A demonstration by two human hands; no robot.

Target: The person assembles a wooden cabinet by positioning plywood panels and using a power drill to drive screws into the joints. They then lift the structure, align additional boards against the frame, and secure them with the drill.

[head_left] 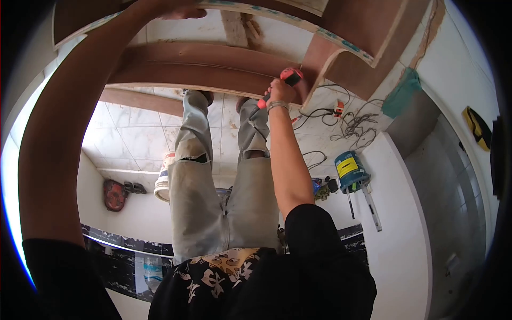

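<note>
At the top edge, partly cut off by the frame, my left hand [178,9] reaches over the curved upper board [256,13] of a brown wooden cabinet frame. Its visible fingers are stretched out and hold nothing. Wrapped round the grip of a red and black power drill [292,77] is my right hand [280,92]. The drill's red head is close to the inner right corner of the lower curved board [202,68], beside an upright wooden side panel [319,56]. From the drill's lower end a dark cord [258,130] hangs down by my right leg.
My feet stand on dusty white floor tiles [133,125]. Tangled cables [356,127] and an orange socket [338,109] lie to the right. Nearby are a blue-green bucket [349,166] with tools, a white bucket [161,186] behind my leg, and a green cloth [401,93].
</note>
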